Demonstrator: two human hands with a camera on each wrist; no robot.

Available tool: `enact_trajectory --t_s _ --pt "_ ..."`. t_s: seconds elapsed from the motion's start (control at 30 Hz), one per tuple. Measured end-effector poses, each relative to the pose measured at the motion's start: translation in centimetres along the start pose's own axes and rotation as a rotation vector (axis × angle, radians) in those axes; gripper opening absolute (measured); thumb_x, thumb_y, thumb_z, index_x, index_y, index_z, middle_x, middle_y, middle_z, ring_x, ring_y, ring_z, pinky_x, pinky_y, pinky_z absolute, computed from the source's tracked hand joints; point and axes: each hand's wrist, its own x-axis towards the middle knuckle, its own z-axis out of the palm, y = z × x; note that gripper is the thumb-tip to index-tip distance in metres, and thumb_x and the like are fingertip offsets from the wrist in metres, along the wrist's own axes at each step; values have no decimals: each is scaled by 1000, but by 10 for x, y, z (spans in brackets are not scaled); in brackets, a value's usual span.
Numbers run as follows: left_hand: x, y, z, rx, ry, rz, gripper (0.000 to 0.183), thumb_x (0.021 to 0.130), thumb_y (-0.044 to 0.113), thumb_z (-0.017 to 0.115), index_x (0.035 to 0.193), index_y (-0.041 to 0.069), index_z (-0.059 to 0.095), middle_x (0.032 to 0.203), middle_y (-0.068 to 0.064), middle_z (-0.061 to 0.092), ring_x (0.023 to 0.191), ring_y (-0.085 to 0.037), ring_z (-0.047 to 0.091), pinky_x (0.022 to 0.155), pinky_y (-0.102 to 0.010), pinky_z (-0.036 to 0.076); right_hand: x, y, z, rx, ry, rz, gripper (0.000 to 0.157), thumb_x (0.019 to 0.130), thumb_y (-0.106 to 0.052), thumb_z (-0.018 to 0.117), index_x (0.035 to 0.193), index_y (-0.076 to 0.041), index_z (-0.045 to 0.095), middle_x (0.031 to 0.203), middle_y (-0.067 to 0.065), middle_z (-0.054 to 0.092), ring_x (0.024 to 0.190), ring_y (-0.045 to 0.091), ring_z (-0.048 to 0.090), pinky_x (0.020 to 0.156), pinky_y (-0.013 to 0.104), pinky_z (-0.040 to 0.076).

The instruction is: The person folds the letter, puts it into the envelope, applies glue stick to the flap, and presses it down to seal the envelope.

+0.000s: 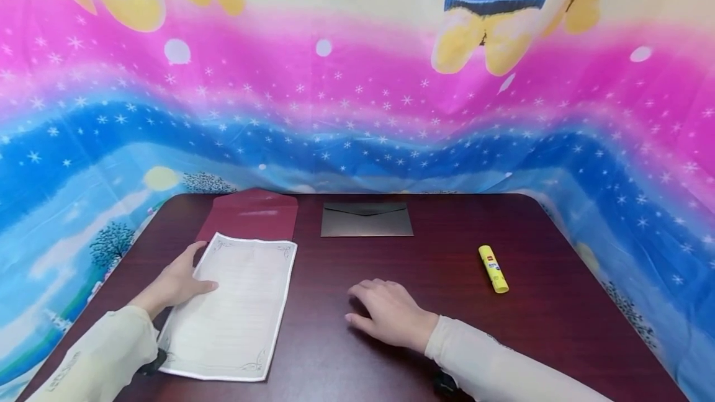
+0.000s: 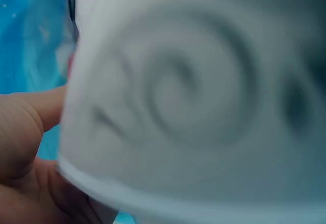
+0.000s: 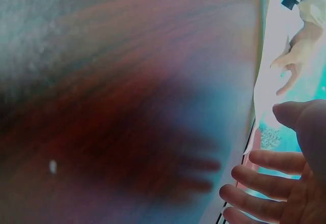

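My left hand (image 1: 175, 281) holds a white sheet of paper (image 1: 240, 309) by its left side, with the thumb lying over its face. The sheet has a dark ornamental border at its corners and faint lines of text. Up close in the left wrist view, a swirl of that border fills most of the picture, and part of the left hand (image 2: 25, 152) shows beside the paper's edge. My right hand (image 1: 388, 312) is at the middle of the dark red table (image 1: 335, 352), fingers relaxed and holding nothing. In the right wrist view its fingers (image 3: 267, 183) are spread apart.
A dark red envelope (image 1: 254, 216) with its flap up lies behind the sheet, partly covered by it. At the table's back middle is a grey-brown envelope (image 1: 365, 223), flap folded down. A yellow glue stick (image 1: 494, 270) lies at the right. A patterned cloth (image 1: 357, 79) hangs behind the table.
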Motion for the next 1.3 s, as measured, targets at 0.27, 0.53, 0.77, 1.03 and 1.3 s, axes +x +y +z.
enact_trajectory --t_s 0.27,0.53,0.77,1.03,1.3 --pt "-8 34 12 -141 16 65 91 92 10 69 158 -7 8 137 -42 48 105 -46 68 83 -52 58 1 10 -1 92 -5 50 37 97 -43 64 122 -16 69 117 -2 73 106 16 70 87 39 58" --pt "-16 50 23 -419 -56 24 73 97 15 66 155 -8 26 96 -22 76 73 -25 76 65 -36 61 0 17 -3 177 15 110 37 98 -41 64 124 -15 68 119 -1 73 111 16 69 91 42 57" --pt "-25 67 39 -594 -61 20 54 99 16 64 144 -8 45 96 -19 77 76 -26 77 67 -36 62 -3 25 1 289 31 175 37 98 -41 63 125 -15 67 115 -2 73 106 13 69 88 39 57" --pt "-32 94 58 -694 -37 18 50 97 14 66 141 -4 50 100 -19 77 79 -26 78 70 -36 63 -6 34 4 727 57 224 39 106 -39 51 123 -8 67 103 7 74 85 14 70 74 28 56" --pt "-34 112 78 -754 -26 7 47 96 14 68 139 0 54 100 -18 78 80 -26 78 71 -36 63 -12 35 3 1108 -47 244 39 106 -22 52 129 8 59 103 23 74 81 15 70 69 33 60"
